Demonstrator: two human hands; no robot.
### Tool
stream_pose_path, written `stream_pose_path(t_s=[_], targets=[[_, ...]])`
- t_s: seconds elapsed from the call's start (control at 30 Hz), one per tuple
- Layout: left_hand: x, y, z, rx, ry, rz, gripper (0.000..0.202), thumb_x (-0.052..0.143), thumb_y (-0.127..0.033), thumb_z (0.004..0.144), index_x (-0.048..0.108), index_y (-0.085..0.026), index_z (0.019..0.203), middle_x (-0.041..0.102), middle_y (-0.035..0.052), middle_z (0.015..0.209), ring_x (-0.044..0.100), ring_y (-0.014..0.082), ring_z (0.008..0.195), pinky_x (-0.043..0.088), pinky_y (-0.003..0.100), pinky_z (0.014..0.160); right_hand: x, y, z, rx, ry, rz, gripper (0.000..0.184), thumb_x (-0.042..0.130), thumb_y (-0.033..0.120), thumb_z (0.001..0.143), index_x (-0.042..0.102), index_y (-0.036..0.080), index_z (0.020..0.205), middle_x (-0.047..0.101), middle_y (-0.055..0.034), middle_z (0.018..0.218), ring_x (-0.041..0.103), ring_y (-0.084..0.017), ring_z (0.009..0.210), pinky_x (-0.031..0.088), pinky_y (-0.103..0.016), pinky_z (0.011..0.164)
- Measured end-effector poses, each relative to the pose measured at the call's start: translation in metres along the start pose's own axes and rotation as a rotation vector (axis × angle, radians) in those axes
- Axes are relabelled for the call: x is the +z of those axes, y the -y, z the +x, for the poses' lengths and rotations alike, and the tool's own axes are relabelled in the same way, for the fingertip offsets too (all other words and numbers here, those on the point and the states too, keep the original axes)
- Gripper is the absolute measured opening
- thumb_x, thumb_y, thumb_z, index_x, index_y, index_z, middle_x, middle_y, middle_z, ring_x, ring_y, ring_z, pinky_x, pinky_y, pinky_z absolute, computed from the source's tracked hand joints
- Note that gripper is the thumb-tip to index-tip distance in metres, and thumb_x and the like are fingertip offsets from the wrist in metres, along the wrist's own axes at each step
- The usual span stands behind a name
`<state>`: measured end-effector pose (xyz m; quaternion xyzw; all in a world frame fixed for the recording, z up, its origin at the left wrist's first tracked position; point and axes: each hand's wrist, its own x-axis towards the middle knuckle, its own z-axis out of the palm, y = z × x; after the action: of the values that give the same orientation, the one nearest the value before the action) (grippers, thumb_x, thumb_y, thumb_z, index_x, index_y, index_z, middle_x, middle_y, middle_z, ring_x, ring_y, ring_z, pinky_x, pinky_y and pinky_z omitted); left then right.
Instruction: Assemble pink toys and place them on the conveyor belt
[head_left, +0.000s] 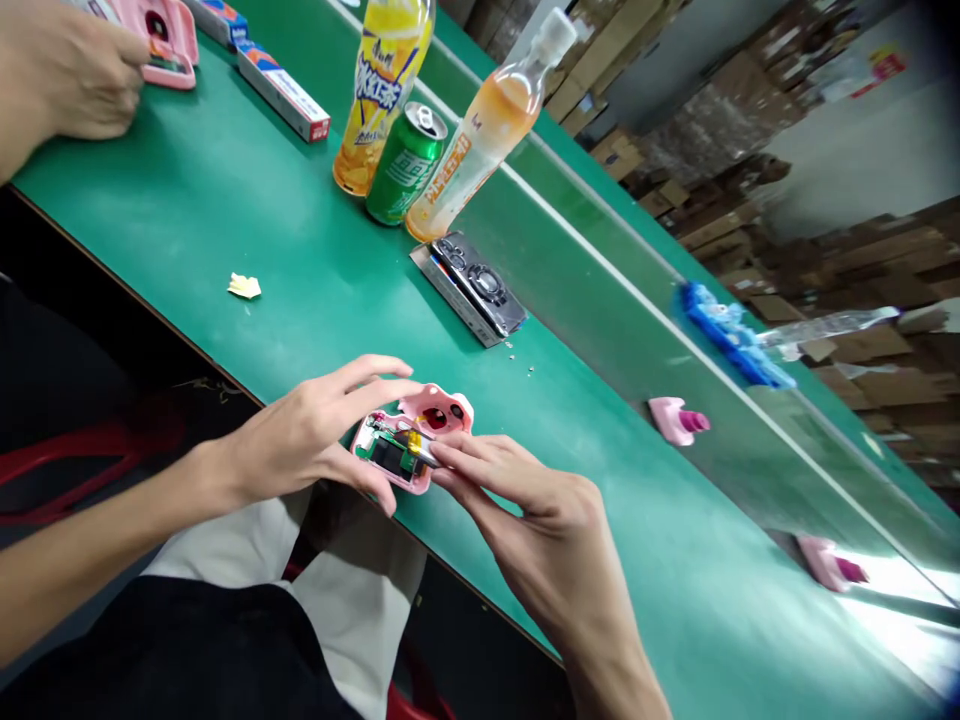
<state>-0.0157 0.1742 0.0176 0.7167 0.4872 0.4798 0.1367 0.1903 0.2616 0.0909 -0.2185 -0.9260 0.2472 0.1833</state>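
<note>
The right hand [544, 505] pinched a small silver piece with yellow tape [424, 452], maybe a battery, between its thumb and fingers. That piece was at the fingertips, up and to the left of the palm, over the right end of the open pink case [415, 487]. The case sat near the close edge of the green table [315, 290], between the two hands. Its long side slanted down to the right, and the piece seemed to slant about the same way. The green board [375, 447] showed inside, to the left of the piece. The lid [447, 403] lay on the far side of the case. The left hand [322, 425] was spread wide around the left end, fingers up by the lid and thumb down by the near side. I can't tell if it touched the case. The right hand was nearer to the silver piece.
</note>
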Motion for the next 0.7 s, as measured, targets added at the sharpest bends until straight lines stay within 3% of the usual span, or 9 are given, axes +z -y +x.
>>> stream_pose_path(t_s=[0.1, 0.17, 0.37, 0.7], targets=[[0.013, -0.002, -0.008, -0.063, -0.075, 0.198, 0.03, 0.062, -0.029, 0.098, 0.062, -0.016, 0.125, 0.064, 0.01, 0.122, 0.062, 0.0235, 0.11, 0.055, 0.04, 0.093, 0.007, -0.004, -0.008, 0.025, -0.059, 0.023, 0.025, 0.068, 0.011, 0.088, 0.076, 0.023, 0.109, 0.072, 0.002, 0.108, 0.07, -0.009, 0.097, 0.06, -0.022, 0.09], [0.02, -0.004, -0.009, -0.061, -0.1, 0.236, 0.018, 0.055, -0.015, 0.1, 0.066, -0.016, 0.114, 0.068, 0.0062, 0.112, 0.064, 0.0208, 0.101, 0.054, 0.037, 0.087, 0.014, -0.003, -0.014, 0.004, -0.099, -0.014, 0.027, 0.069, 0.008, 0.087, 0.075, 0.02, 0.11, 0.071, 0.0012, 0.11, 0.07, -0.009, 0.099, 0.059, -0.022, 0.095], [0.025, -0.006, -0.005, -0.127, -0.136, 0.143, 0.016, 0.049, -0.01, 0.102, 0.065, -0.01, 0.105, 0.07, 0.0071, 0.105, 0.065, 0.0178, 0.098, 0.054, 0.031, 0.088, 0.032, 0.0, -0.028, -0.067, -0.127, -0.242, 0.021, 0.064, 0.006, 0.09, 0.074, 0.013, 0.107, 0.071, -0.0025, 0.109, 0.067, -0.011, 0.101, 0.058, -0.023, 0.093], [0.027, -0.007, -0.007, -0.129, -0.104, 0.202, 0.014, 0.048, -0.01, 0.102, 0.062, -0.011, 0.101, 0.07, 0.0087, 0.105, 0.066, 0.0203, 0.098, 0.054, 0.033, 0.088, 0.045, 0.0, -0.024, -0.11, -0.081, -0.337, 0.022, 0.057, 0.007, 0.094, 0.073, 0.009, 0.109, 0.069, -0.0061, 0.115, 0.063, -0.015, 0.103, 0.057, -0.03, 0.093]])
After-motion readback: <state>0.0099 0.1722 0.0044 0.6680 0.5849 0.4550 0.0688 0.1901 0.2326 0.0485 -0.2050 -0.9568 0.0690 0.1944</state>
